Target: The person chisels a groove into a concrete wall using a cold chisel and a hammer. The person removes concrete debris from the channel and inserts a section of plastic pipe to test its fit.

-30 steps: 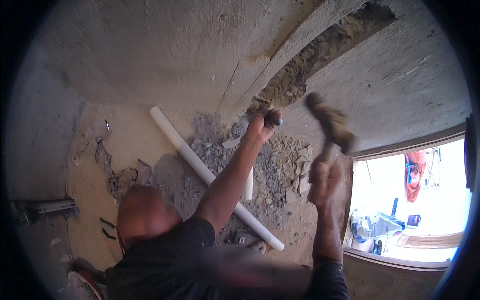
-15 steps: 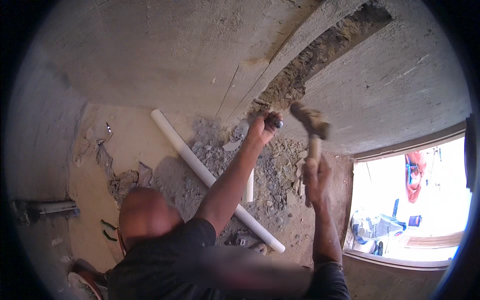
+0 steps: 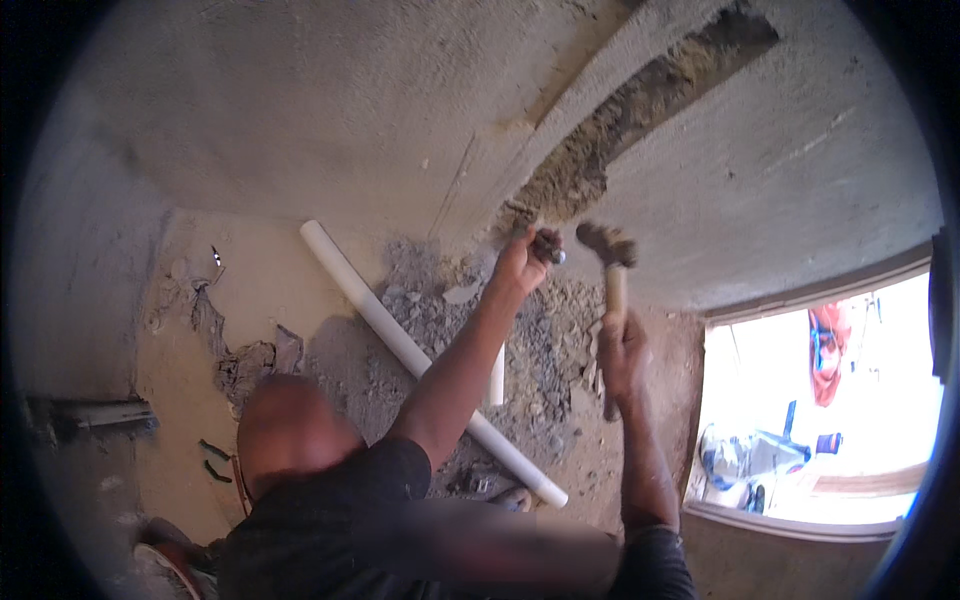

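Currently chasing wall groove [image 3: 610, 130], upper centre: left hand [image 3: 520, 262] clenched on chisel [image 3: 548, 246], right hand [image 3: 622, 352] wrapped round hammer [image 3: 606, 250]. Keep chisel angled along channel, strike squarely, short controlled swings.

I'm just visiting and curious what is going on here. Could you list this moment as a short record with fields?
Left hand: left hand in a closed grip on a dark metal chisel, its tip at the rough grey groove cut in the plastered wall
Right hand: right hand shut on a wooden-handled hammer
Floor: long white plastic pipe lying across grey rubble
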{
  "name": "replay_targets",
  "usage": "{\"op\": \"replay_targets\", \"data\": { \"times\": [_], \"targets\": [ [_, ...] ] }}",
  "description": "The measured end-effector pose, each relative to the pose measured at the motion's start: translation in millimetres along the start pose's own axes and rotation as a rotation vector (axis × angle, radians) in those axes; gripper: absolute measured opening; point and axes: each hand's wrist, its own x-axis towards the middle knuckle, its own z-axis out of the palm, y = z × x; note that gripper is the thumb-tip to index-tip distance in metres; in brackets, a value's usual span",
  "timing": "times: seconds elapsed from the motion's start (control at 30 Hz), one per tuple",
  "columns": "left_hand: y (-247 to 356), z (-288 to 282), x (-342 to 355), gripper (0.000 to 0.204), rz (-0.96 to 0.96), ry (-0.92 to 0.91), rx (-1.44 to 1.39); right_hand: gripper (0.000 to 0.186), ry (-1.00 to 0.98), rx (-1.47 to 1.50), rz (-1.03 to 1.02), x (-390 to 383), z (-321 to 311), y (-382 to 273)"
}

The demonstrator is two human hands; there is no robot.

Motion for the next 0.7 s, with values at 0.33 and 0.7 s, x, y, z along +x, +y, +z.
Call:
{"op": "replay_targets", "data": {
  "times": [0.33,0.7],
  "targets": [
    [-4.5,21.4,2.0,0.022,-0.098,0.039,-0.084,0.048,0.329,-0.125,-0.772,7.4,5.6,26.5],
    [0.4,-19.2,-29.6,0.021,-0.001,0.156,0.456,0.048,-0.059,-0.134,0.128,-12.1,8.7,6.1]
  ]
}}
